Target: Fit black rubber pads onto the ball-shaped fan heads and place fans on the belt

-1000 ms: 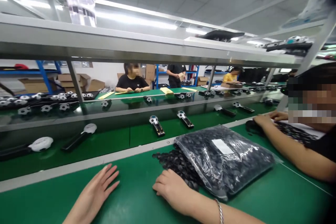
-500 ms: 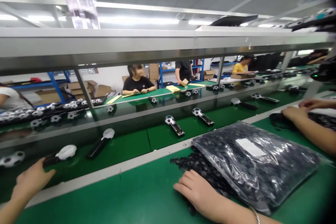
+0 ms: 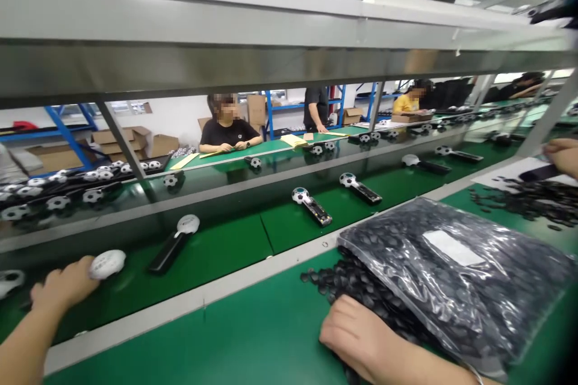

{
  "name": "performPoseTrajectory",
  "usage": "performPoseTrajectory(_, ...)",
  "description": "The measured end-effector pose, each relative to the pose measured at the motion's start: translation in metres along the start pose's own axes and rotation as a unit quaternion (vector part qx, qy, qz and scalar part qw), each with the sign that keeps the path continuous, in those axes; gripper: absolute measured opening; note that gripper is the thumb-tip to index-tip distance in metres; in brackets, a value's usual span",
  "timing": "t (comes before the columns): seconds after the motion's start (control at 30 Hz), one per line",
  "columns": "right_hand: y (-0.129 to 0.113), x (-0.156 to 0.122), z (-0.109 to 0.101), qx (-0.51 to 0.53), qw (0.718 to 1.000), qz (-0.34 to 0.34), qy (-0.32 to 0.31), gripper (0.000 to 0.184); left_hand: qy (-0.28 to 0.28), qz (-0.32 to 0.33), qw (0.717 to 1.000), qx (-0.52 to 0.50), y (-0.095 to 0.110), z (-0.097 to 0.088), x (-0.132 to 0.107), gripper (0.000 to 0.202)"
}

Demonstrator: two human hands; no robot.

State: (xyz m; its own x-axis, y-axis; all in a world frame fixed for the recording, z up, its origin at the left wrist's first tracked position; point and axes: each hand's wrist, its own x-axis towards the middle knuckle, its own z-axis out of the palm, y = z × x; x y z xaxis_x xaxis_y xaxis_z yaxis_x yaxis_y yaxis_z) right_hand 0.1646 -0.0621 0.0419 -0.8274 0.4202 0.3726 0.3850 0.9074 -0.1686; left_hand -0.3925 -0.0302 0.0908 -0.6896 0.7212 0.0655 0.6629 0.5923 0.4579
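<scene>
At the left, my left hand [image 3: 65,286] is closed round the dark handle of a soccer-ball-headed device, whose white round head [image 3: 107,264] sticks out past the fingers. The handle is mostly hidden by the hand. My right hand [image 3: 354,334] rests on the green table beside a pile of small black round pieces [image 3: 374,286]. Its fingers are curled in, and anything in them is hidden. A clear plastic bag [image 3: 456,277] full of the same black pieces lies right of the pile, with a white label on it.
On the green belt [image 3: 235,237] lie a black-handled device [image 3: 174,243] and two with open handles [image 3: 311,206] [image 3: 361,187]. A co-worker's hand [image 3: 562,156] holds a dark part at the right. A metal shelf [image 3: 226,18] spans above. Other people sit across the line.
My left hand has gone from open beside the device to wrapped round its handle. My right hand's fingers have curled in further at the pile. The view has tilted down.
</scene>
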Motion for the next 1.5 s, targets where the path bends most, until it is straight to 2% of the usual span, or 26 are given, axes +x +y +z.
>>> performPoseTrajectory(0.13, 0.003, -0.001, 0.003, 0.054, 0.998, 0.003, 0.027, 0.022, 0.021, 0.095, 0.988, 0.118, 0.009, -0.004, -0.027, 0.016)
performPoseTrajectory(0.23, 0.004, -0.002, 0.004, 0.095, 0.995, 0.011, 0.043, 0.022, 0.023, 0.139, 0.984, 0.111, 0.026, -0.008, -0.052, 0.022)
performPoseTrajectory(0.37, 0.000, -0.002, -0.002, 0.177, 0.980, 0.078, 0.047, 0.017, 0.030, 0.161, 0.984, 0.076, 0.054, -0.012, -0.088, 0.036)
performPoseTrajectory(0.47, -0.010, 0.005, -0.012, 0.246, 0.963, 0.100, 0.033, 0.016, -0.010, 0.184, 0.981, 0.066, 0.080, -0.008, -0.140, 0.034)
performPoseTrajectory(0.6, -0.024, 0.022, -0.022, 0.316, 0.944, 0.090, 0.040, 0.010, -0.119, 0.281, 0.951, 0.041, 0.117, 0.012, -0.235, 0.031)
performPoseTrajectory(0.7, -0.032, 0.029, -0.021, 0.333, 0.940, 0.056, 0.053, 0.007, -0.175, 0.303, 0.937, 0.015, 0.130, 0.034, -0.293, 0.042)
performPoseTrajectory(0.77, -0.034, 0.030, -0.016, 0.329, 0.942, 0.028, 0.060, 0.009, -0.200, 0.300, 0.932, 0.027, 0.132, 0.048, -0.314, 0.049)
performPoseTrajectory(0.87, -0.034, 0.029, -0.005, 0.290, 0.955, 0.008, 0.069, 0.009, -0.216, 0.313, 0.923, 0.059, 0.132, 0.064, -0.323, 0.061)
performPoseTrajectory(1.0, -0.036, 0.028, 0.008, 0.273, 0.960, 0.008, 0.062, 0.006, -0.197, 0.378, 0.904, 0.033, 0.134, 0.072, -0.319, 0.073)
performPoseTrajectory(1.17, -0.041, 0.031, 0.017, 0.280, 0.955, 0.011, 0.096, 0.007, -0.234, 0.360, 0.903, -0.009, 0.134, 0.071, -0.318, 0.074)
performPoseTrajectory(1.27, -0.042, 0.033, 0.020, 0.307, 0.945, 0.023, 0.110, 0.008, -0.234, 0.360, 0.902, -0.033, 0.133, 0.071, -0.318, 0.068)
performPoseTrajectory(1.37, -0.041, 0.034, 0.022, 0.345, 0.932, 0.052, 0.098, 0.010, -0.229, 0.364, 0.902, -0.046, 0.133, 0.071, -0.317, 0.064)
performPoseTrajectory(1.5, -0.044, 0.032, 0.028, 0.405, 0.906, 0.099, 0.078, 0.024, -0.222, 0.364, 0.903, -0.054, 0.134, 0.072, -0.316, 0.060)
